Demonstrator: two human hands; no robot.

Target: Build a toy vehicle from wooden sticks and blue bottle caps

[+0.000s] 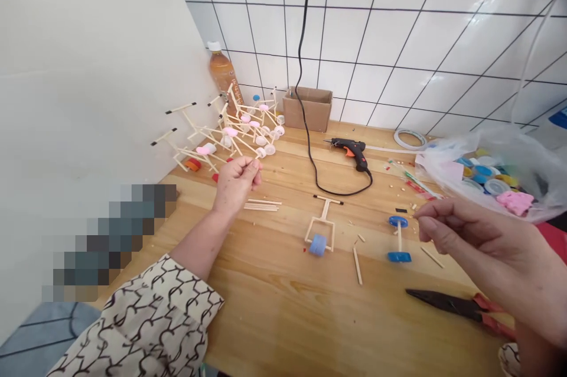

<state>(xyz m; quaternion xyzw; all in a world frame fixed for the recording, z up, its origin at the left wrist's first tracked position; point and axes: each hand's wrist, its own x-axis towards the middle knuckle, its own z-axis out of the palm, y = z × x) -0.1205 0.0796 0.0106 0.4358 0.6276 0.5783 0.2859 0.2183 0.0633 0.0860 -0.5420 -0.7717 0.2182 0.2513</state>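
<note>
The left hand pinches thumb to forefinger, and the right hand likewise; I cannot tell what, if anything, either holds. At the left hand's four o'clock, a stick frame with a blue roller lies on the worktop; at the right hand's nine o'clock is a blue-wheeled axle.

I face a dark-lined, white-tiled wall that catches bright reflections behind a wooden table, with a plain pale wall on my left.
</note>
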